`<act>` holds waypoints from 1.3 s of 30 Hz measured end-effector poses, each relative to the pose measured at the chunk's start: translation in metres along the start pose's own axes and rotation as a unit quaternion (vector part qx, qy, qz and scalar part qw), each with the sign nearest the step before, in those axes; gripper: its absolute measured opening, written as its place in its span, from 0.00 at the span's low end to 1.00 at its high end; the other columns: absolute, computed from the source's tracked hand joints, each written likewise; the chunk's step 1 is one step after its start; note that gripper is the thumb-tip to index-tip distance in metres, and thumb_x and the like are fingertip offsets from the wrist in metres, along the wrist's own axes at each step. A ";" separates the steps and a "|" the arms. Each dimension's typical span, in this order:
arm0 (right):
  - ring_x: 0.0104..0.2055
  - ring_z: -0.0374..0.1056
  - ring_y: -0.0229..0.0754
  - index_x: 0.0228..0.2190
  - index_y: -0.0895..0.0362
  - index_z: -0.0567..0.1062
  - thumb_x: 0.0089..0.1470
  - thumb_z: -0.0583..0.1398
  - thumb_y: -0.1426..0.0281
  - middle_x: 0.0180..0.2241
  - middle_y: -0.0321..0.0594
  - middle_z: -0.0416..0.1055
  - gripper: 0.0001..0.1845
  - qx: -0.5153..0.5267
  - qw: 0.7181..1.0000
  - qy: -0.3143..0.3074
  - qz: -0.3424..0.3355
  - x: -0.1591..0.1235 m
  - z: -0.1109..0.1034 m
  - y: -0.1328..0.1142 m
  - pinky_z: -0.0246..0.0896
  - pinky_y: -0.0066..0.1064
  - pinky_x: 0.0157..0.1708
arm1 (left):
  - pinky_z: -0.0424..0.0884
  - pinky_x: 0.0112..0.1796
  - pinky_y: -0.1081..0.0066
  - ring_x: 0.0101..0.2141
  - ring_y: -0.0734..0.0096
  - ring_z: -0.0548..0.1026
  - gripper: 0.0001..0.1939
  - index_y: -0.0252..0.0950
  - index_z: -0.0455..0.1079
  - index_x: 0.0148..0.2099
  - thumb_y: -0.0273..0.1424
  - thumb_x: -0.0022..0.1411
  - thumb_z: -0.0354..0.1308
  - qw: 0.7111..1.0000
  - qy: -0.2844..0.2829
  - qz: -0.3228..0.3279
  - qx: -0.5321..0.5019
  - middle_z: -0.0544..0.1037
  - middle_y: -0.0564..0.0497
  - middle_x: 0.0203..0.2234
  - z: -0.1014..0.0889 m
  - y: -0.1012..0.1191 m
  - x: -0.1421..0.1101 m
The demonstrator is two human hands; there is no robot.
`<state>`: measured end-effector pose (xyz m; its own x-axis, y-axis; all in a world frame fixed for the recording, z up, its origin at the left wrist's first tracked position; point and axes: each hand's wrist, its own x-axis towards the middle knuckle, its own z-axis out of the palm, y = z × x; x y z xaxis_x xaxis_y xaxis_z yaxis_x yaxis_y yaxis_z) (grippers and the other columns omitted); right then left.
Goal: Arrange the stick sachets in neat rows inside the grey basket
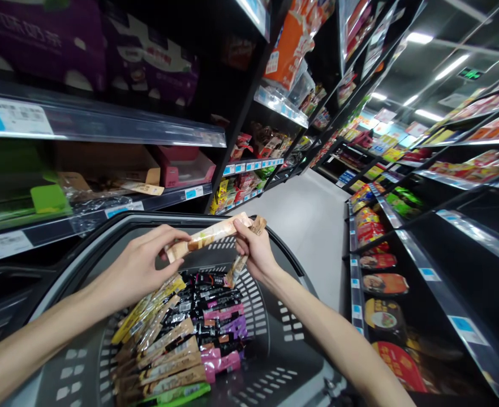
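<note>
A long cream-and-brown stick sachet (212,234) stretches between my two hands above the basket. My left hand (147,264) pinches its left end between thumb and fingers. My right hand (256,251) grips the other end, and a second brown stick sachet (236,270) sits in that same hand, its lower end pointing down into the basket. Below lie rows of stick sachets in yellow, brown, black, pink, purple and green, such as a pink sachet (224,312) and a green sachet (181,394). My right fingers partly hide the second sachet.
The grey slotted shopping basket (289,254) stands beside a left shelf (139,133) with an open carton (100,169) and a pink box (185,167). A grey aisle floor (306,217) runs ahead. Right-hand shelves hold packaged food, including a red bowl (398,364).
</note>
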<state>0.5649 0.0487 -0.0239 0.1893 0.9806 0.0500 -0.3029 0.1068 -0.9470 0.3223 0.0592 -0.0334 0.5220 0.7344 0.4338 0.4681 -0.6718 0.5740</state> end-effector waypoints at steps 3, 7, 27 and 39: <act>0.15 0.40 0.25 0.24 0.57 0.67 0.47 0.71 0.64 0.16 0.24 0.55 0.18 0.012 1.000 0.007 0.009 0.004 -0.003 0.002 0.43 0.19 0.13 | 0.70 0.38 0.70 0.38 0.69 0.74 0.12 0.37 0.71 0.49 0.31 0.64 0.53 0.999 0.025 0.039 0.012 0.73 0.47 0.45 0.001 0.001 0.000; 0.15 0.40 0.24 0.29 0.58 0.71 0.47 0.70 0.65 0.19 0.25 0.61 0.15 0.016 0.999 -0.006 0.029 0.008 -0.008 0.001 0.42 0.18 0.13 | 0.70 0.40 0.70 0.38 0.69 0.73 0.10 0.36 0.72 0.46 0.33 0.66 0.54 0.997 0.055 0.053 0.031 0.72 0.47 0.44 -0.001 0.005 0.000; 0.12 0.49 0.29 0.21 0.59 0.75 0.49 0.68 0.55 0.11 0.31 0.63 0.20 -0.244 0.966 -0.077 0.021 0.012 -0.018 -0.008 0.38 0.24 0.13 | 0.73 0.35 0.72 0.28 0.70 0.77 0.16 0.40 0.64 0.46 0.44 0.63 0.58 0.928 0.087 -0.225 -0.282 0.75 0.56 0.28 -0.009 -0.002 0.004; 0.18 0.47 0.32 0.20 0.56 0.72 0.52 0.66 0.53 0.17 0.29 0.55 0.22 -0.298 0.947 -0.059 -0.109 0.013 -0.023 -0.020 0.42 0.28 0.18 | 0.78 0.43 0.63 0.41 0.60 0.79 0.22 0.37 0.68 0.49 0.39 0.54 0.66 0.935 0.109 -0.173 -0.289 0.79 0.46 0.43 -0.004 -0.004 0.006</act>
<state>0.5947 0.0559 -0.0118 0.0705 0.9613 0.2664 0.3179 0.2315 -0.9194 0.3202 0.0666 -0.0304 0.2235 0.9429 0.2468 0.0865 -0.2714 0.9586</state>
